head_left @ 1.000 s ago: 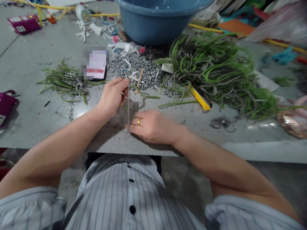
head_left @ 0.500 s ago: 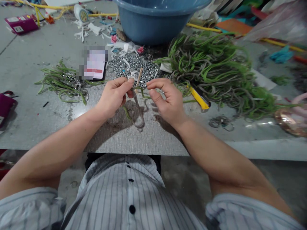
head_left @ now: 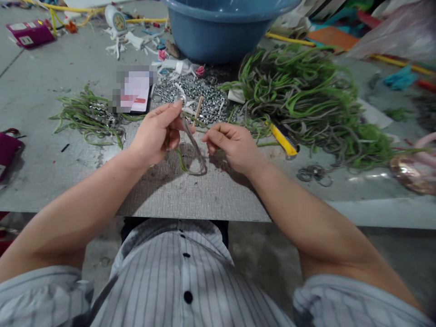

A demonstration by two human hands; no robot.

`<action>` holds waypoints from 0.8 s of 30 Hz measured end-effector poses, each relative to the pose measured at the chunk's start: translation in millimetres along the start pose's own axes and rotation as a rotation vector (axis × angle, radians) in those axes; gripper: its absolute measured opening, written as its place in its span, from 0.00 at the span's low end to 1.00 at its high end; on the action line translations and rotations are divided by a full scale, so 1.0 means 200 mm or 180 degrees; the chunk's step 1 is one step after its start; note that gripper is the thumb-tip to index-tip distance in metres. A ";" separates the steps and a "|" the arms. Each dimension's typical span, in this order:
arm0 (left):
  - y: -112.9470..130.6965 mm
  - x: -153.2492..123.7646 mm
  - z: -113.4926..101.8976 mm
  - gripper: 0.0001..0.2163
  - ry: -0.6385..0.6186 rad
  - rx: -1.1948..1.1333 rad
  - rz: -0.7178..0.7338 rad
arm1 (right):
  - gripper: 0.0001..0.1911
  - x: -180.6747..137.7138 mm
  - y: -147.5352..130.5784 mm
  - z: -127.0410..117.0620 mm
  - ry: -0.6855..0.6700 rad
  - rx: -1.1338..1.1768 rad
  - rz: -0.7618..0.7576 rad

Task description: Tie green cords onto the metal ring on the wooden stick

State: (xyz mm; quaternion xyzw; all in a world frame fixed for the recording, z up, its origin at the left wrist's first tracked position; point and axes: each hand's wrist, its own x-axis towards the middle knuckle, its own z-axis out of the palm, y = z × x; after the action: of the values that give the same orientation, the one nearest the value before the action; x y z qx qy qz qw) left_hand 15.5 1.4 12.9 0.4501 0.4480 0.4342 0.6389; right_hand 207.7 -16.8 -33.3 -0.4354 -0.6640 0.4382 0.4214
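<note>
My left hand (head_left: 156,134) is closed on a thin green and grey cord (head_left: 195,152), with thumb and forefinger pinched near its top. The cord hangs below the fingers in a loop just above the table. Facing it, my right hand (head_left: 235,147) has its thumb and curled fingers pressed together. A green strand stretches from the left fingers to the right ones, where the exact grip is partly hidden. Behind both hands lies a heap of small silvery metal pieces (head_left: 200,100), with a thin wooden stick (head_left: 198,111) among them.
A large pile of green and grey cords (head_left: 299,95) lies right, beside a yellow-handled cutter (head_left: 284,138). A smaller cord bundle (head_left: 86,116) and a phone (head_left: 136,91) lie left. A blue basin (head_left: 218,36) stands behind; purple packets (head_left: 30,34) lie far left.
My left hand has shifted slightly left and tilted. My right hand has gone from spread fingertips to a closed pinch, a little lower. A green strand now spans between the hands.
</note>
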 end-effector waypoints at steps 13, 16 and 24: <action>0.08 0.03 -0.03 0.19 0.0205 -0.0685 0.0047 | 0.26 0.02 0.01 -0.02 -0.0319 0.1400 0.0833; 0.06 0.05 -0.06 0.19 0.0072 -0.0424 0.0206 | 0.23 0.02 0.00 -0.01 -0.0269 0.1481 0.0931; 0.04 0.06 -0.13 0.17 -0.0170 -0.0111 0.0268 | 0.17 0.05 0.03 -0.02 0.0450 0.1692 0.0693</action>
State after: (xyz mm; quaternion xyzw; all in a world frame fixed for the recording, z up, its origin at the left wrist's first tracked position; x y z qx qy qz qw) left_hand -7.5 18.5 13.9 0.4688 0.4038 0.4562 0.6396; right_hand 210.0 -5.2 -36.6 -0.4079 -0.4444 0.6080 0.5163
